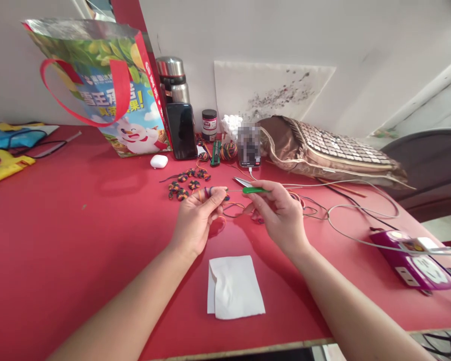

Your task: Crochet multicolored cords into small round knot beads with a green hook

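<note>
In front of me, my left hand (199, 220) is closed on multicoloured yarn (209, 191), which wraps round its fingers. A small crocheted piece (226, 197) shows at the fingertips, mostly hidden by them. My right hand (283, 213) grips the green handle of a crochet hook (252, 190), whose thin metal shaft points left and reaches the left fingertips. Behind the right fingers lie pointed metal scissors (242, 182), their handles partly covered. Several small crocheted pieces (183, 194) in dark, orange and red yarn rest on the table beyond my left hand.
A folded white tissue (236, 288) lies near me on the red table (97, 240). Behind are a shopping bag (135, 110), a black phone (182, 131), a yarn ball (229, 150) and a charging phone (249, 145). Cables (346, 233) and a purple power strip (413, 260) are at right.
</note>
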### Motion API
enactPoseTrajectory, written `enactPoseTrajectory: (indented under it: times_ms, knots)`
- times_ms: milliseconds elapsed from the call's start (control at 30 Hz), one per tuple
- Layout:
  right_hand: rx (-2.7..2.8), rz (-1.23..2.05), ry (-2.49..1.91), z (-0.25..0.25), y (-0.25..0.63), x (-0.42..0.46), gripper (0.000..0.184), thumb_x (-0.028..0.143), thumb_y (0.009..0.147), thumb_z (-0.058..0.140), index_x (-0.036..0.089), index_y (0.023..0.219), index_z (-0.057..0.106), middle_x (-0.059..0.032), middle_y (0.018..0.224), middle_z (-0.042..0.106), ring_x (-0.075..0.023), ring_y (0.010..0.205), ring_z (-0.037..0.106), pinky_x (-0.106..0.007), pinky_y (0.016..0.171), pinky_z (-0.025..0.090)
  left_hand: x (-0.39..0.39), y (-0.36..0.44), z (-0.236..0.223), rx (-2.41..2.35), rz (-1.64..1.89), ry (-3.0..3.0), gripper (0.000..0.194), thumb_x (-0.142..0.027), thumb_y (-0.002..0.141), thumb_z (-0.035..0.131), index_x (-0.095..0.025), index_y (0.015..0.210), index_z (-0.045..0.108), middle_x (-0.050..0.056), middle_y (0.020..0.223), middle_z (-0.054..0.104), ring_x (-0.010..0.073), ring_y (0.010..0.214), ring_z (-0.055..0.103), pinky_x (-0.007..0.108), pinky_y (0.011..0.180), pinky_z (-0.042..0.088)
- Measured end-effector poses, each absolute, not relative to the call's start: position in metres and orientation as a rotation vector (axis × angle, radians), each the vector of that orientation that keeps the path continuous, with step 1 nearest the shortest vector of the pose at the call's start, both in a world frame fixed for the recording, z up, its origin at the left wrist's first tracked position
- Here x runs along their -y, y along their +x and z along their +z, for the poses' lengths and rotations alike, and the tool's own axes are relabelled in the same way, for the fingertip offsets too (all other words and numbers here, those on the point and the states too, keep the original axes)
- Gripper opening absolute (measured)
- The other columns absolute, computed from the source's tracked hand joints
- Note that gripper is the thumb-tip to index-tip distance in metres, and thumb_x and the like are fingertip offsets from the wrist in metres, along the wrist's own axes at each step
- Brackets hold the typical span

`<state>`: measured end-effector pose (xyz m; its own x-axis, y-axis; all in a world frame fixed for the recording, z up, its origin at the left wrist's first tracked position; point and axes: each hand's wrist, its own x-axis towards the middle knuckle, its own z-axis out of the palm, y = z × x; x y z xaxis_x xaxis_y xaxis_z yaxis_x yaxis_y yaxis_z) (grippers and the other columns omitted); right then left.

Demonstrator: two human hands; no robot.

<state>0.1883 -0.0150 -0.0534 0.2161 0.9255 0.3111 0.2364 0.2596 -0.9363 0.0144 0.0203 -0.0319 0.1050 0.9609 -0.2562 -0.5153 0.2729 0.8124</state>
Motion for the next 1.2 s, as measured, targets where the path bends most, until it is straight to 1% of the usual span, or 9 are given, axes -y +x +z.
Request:
enactPoseTrajectory:
  times_ms: [167,333,467,667,733,800,933,1067,1200]
  knots:
    - [1.276,0.665,-1.267,-0.048,0.190,0.016,0.020,0.039,0.098,0.078,0.024,0.111,0.074,-0.0024,0.084,0.084,-0.0173,0.058,0.075,-0.030,0.055,0.060,-0.020,0.015,-0.031,-0.934,1.179,0.605,0.031,-0.016,0.053,0.102,-0.014,0.078,0.083,0.000,0.071,0.074,0.0065,0.060,0.061,0.017,0.056,0.048]
    - [1.253,0.660,-1.290,-0.045,0.191,0.017,0.020,0.039,0.096,0.079,0.025,0.110,0.074,-0.0007,0.075,0.082,-0.0177,0.055,0.073,-0.030,0.052,0.059,-0.021,0.014,-0.030,-0.952,1.206,0.583,0.028,-0.013,0.055,0.100,-0.014,0.077,0.082,0.000,0.072,0.074,0.0057,0.062,0.060,0.017,0.061,0.051]
    - [1.209,0.713,-1.290,-0.045,0.190,0.016,0.026,0.044,0.093,0.080,0.023,0.107,0.073,-0.0032,0.081,0.084,-0.0160,0.051,0.072,-0.029,0.050,0.057,-0.024,0.012,-0.031,-0.961,1.230,0.567,0.026,-0.013,0.056,0.098,-0.014,0.077,0.081,0.000,0.073,0.074,0.0068,0.063,0.062,0.018,0.061,0.050]
    - [1.060,0.958,-1.304,-0.039,0.191,0.012,0.042,0.051,0.078,0.092,0.023,0.085,0.061,-0.0007,0.061,0.077,-0.0163,0.039,0.065,-0.024,0.037,0.047,-0.028,0.009,-0.033,-0.955,1.225,0.557,0.027,-0.014,0.053,0.098,-0.015,0.071,0.078,0.000,0.071,0.073,0.0080,0.064,0.065,0.018,0.060,0.049]
    - [1.047,1.008,-1.268,-0.034,0.192,0.015,0.046,0.060,0.082,0.088,0.023,0.083,0.062,-0.0011,0.059,0.075,-0.0159,0.036,0.063,-0.024,0.035,0.044,-0.028,0.010,-0.032,-0.938,1.210,0.560,0.026,-0.015,0.053,0.098,-0.014,0.070,0.077,-0.001,0.071,0.072,0.0067,0.061,0.062,0.018,0.060,0.049]
    - [1.075,1.070,-1.218,-0.029,0.192,0.019,0.048,0.068,0.092,0.077,0.020,0.089,0.069,-0.0018,0.059,0.074,-0.0147,0.034,0.060,-0.026,0.035,0.044,-0.027,0.011,-0.032,-0.920,1.198,0.564,0.026,-0.015,0.054,0.097,-0.014,0.070,0.077,-0.001,0.071,0.072,0.0059,0.060,0.060,0.018,0.061,0.049]
    - [1.073,0.983,-1.150,-0.024,0.191,0.025,0.050,0.069,0.097,0.073,0.020,0.095,0.082,0.0006,0.056,0.066,-0.0115,0.036,0.052,-0.027,0.037,0.039,-0.025,0.012,-0.032,-0.893,1.163,0.575,0.025,-0.015,0.055,0.096,-0.014,0.069,0.075,0.000,0.072,0.072,0.0072,0.062,0.061,0.020,0.062,0.049]
    - [1.018,0.933,-1.043,-0.025,0.190,0.024,0.044,0.065,0.096,0.076,0.023,0.089,0.083,-0.0014,0.062,0.070,-0.0151,0.043,0.060,-0.031,0.042,0.047,-0.023,0.012,-0.032,-0.881,1.120,0.599,0.025,-0.016,0.057,0.098,-0.014,0.070,0.076,0.002,0.074,0.073,0.0084,0.065,0.061,0.021,0.063,0.049]
    - [1.043,0.957,-1.005,-0.027,0.188,0.025,0.034,0.058,0.097,0.078,0.024,0.096,0.084,-0.0041,0.072,0.078,-0.0181,0.050,0.068,-0.033,0.045,0.053,-0.021,0.013,-0.032,-0.871,1.137,0.631,0.025,-0.017,0.058,0.098,-0.016,0.071,0.077,0.000,0.071,0.071,0.0079,0.064,0.059,0.020,0.062,0.047]
